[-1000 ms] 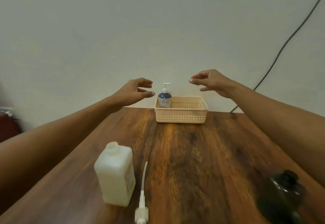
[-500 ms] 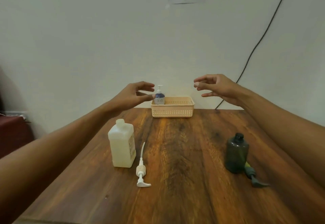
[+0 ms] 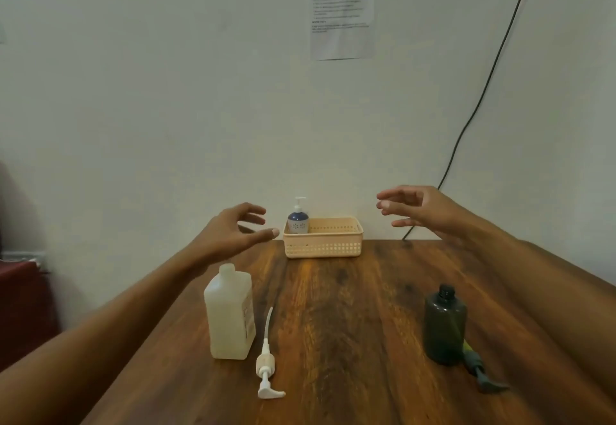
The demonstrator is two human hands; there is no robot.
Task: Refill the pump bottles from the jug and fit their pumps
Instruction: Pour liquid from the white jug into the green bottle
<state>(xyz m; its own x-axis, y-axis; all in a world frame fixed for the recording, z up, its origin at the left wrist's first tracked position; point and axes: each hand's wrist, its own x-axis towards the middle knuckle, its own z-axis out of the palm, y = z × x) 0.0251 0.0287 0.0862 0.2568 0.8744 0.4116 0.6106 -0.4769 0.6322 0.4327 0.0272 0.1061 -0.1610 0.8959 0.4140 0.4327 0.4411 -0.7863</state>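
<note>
A white translucent jug [image 3: 230, 316] stands uncapped on the left of the wooden table [image 3: 350, 341]. Beside it lies a white pump [image 3: 266, 368] with its tube pointing away from me. On the right stands an open dark grey bottle [image 3: 444, 324], with its grey pump [image 3: 481, 373] lying behind its base. A blue pump bottle [image 3: 297, 219] stands in the left end of a beige basket [image 3: 323, 244] at the wall. My left hand [image 3: 233, 231] and my right hand [image 3: 420, 207] hover in the air on either side of the basket, fingers spread, holding nothing.
A printed sheet [image 3: 341, 11] hangs on the wall above the basket. A black cable [image 3: 480, 101] runs down the wall to the table's far right corner. A dark red piece of furniture [image 3: 20, 308] stands left of the table.
The view has pulled back and tilted up, so the jug, pumps and dark bottle appear farther away. Both hands stay raised near the basket, fingers apart.
</note>
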